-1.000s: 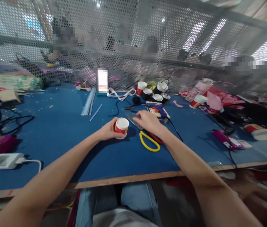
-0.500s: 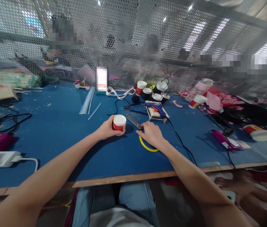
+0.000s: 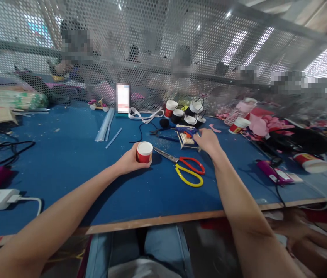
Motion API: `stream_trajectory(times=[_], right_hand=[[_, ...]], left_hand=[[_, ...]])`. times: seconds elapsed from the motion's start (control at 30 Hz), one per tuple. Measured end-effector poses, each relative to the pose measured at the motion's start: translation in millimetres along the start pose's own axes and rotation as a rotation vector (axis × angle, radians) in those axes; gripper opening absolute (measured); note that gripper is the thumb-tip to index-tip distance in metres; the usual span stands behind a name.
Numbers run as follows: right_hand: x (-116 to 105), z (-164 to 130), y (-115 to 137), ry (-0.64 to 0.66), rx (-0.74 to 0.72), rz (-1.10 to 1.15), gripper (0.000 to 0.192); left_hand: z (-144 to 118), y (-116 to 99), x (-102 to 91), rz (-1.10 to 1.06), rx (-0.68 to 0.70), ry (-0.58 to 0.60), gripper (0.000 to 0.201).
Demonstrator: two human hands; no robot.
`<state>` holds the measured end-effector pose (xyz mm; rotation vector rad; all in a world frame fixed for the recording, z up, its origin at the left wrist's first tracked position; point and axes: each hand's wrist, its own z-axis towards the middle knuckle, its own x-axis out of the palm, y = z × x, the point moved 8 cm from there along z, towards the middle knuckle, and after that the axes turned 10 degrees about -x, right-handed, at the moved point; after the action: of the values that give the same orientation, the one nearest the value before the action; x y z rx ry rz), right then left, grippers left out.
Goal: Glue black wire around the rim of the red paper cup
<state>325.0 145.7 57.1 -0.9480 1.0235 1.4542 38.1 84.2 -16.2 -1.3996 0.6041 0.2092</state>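
Wrapped around a red-and-white cup [image 3: 144, 158], your left grip [image 3: 130, 159] holds it upright near the middle of the blue worktop [image 3: 117, 204]; whether its base rests on the surface cannot be told. Your right grip [image 3: 209, 142] is at the handle end of a blue glue gun [image 3: 184, 129] lying on a small stick-built stand [image 3: 188, 142], though whether your fingers have closed on it is unclear. Just beside the cup lie scissors [image 3: 169, 156] with red and yellow handles, blades apart from your grip.

Work appears partway along: at the back, black cups [image 3: 177, 116] with thin black loops look made up, while the one you hold shows only its red side and white top, with no black covering or loop visible. It seems to be at an early stage; how many pieces are left, the scene does not show.

No brand can be read. Yellow marks on the red cup [image 3: 239, 126] at your right are too small to make out, green print on a plastic bag [image 3: 18, 98] is illegible, and the lit phone screen [image 3: 123, 98] is blurred.
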Motion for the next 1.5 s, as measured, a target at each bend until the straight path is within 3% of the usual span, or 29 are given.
stream_trajectory(times=[0.17,0.4,0.5,0.6,0.73,0.83,0.93,1.07,1.3,1.5], right_hand=[[26,1,-7,0.012,0.071,-0.014,0.044],[21,-7,-10,-0.095,0.147,0.082,0.042],[12,-9,-14,-0.227,0.15,0.276,0.044],[3,-14,-11,-0.366,0.111,0.67,0.042],[8,-27,21,-0.174,0.057,1.09,0.021],[-1,-47,63,-0.006,-0.128,1.189,0.023],[-11,-69,99,0.101,-0.29,1.171,0.021],[-10,-85,122,0.139,-0.369,1.044,0.021],[1,-85,119,0.084,-0.276,0.956,0.023],[1,-89,120,-0.02,-0.339,0.967,0.019]], left_hand=[[-1,0,-2.5,0.017,-0.048,-0.027,0.075],[0,-1,-3.6,0.027,-0.088,-0.042,0.073],[0,-1,-5.0,0.035,-0.097,-0.062,0.071],[0,-3,-7.0,0.015,-0.1,-0.082,0.068],[0,-3,-11.7,-0.057,-0.078,-0.126,0.064],[1,0,-11.5,-0.136,-0.077,-0.113,0.063],[2,2,-9.8,-0.191,-0.079,-0.088,0.063],[3,5,-10.0,-0.201,-0.1,-0.111,0.07],[3,7,-11.2,-0.175,-0.091,-0.179,0.072],[1,4,-14.1,-0.1,-0.111,-0.25,0.076]])
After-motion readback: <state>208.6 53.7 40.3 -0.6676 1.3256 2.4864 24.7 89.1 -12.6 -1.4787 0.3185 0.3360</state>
